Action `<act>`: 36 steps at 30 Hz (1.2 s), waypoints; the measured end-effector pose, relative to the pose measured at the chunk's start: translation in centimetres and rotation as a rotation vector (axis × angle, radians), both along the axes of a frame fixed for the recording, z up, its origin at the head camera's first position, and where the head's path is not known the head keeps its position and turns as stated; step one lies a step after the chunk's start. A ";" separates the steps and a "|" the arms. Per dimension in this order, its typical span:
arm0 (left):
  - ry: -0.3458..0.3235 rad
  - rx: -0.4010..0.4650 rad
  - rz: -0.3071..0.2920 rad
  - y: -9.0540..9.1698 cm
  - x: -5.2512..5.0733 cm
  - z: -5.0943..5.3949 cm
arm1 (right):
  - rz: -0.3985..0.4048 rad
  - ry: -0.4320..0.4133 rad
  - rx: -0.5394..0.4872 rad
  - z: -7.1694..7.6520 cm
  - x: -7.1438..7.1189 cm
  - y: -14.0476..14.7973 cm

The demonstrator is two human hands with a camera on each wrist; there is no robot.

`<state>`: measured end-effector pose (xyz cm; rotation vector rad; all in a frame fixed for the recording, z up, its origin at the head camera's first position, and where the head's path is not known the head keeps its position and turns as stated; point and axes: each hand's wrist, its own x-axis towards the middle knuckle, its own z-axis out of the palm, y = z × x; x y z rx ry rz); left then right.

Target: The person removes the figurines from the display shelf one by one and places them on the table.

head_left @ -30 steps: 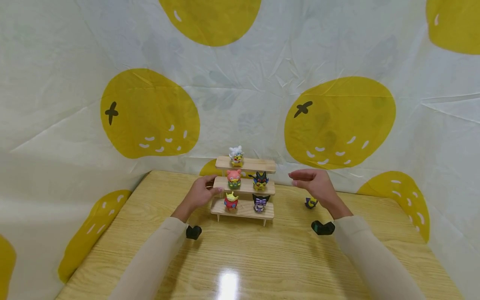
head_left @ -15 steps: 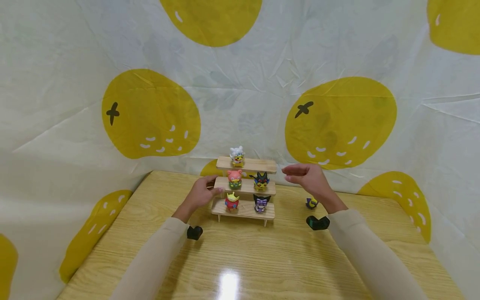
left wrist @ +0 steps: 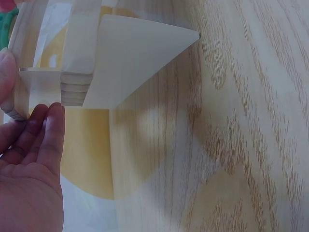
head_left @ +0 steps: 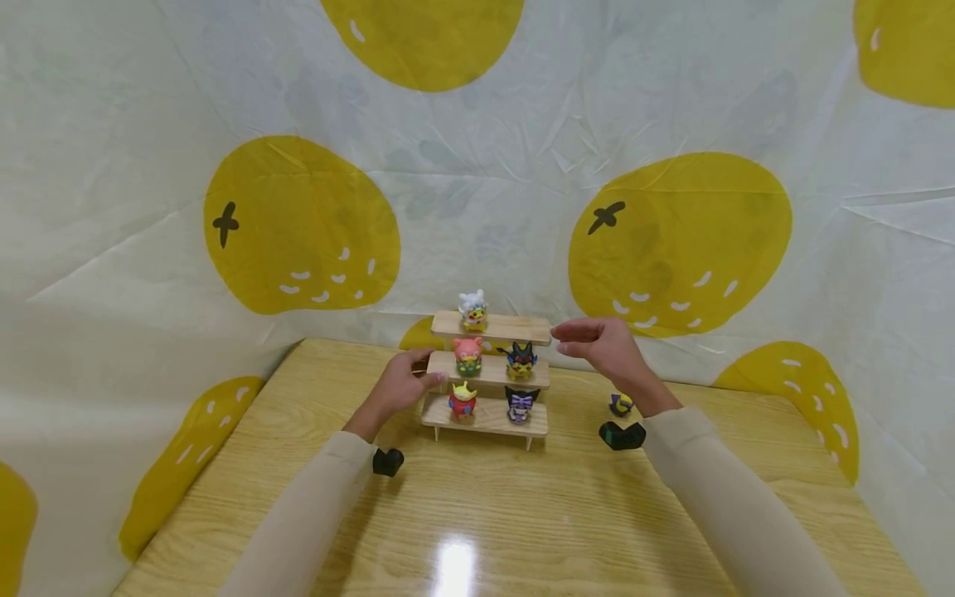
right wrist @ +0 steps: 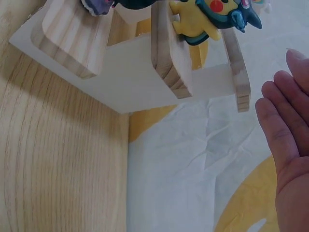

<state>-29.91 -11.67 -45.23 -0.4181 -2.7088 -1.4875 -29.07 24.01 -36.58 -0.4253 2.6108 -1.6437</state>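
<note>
A three-tier wooden display stand (head_left: 488, 412) stands at the back of the table. My left hand (head_left: 391, 385) grips the left end of its middle shelf, thumb on top and fingers below in the left wrist view. Just off the right end of the top shelf (right wrist: 237, 72) is my right hand (head_left: 608, 352), fingers extended and holding nothing. On top sits a white-hooded yellow figurine (head_left: 473, 313). The middle tier bears a pink figurine (head_left: 467, 356) and a black-eared yellow one (head_left: 521, 360). Below are a red figurine (head_left: 462, 402) and a black-and-purple one (head_left: 520, 405).
A small yellow-and-purple figurine (head_left: 620, 404) lies on the table right of the stand, near my right forearm. Behind the wooden table (head_left: 477, 506) hangs a white cloth (head_left: 485, 232) printed with large yellow fruit. Black camera parts (head_left: 622, 436) show by my wrists.
My right hand has moved left, up to the right end of the top shelf. The left hand keeps its grip, and the stand has stayed in place.
</note>
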 end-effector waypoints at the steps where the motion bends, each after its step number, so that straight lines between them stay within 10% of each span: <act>1: -0.001 -0.002 -0.002 0.0 0.0 0.0 | 0.001 -0.002 0.000 0.0 0.0 -0.1; 36: -0.003 -0.003 0.005 -0.1 0.1 0.0 | 0.029 0.000 -0.031 1.6 -1.3 -4.0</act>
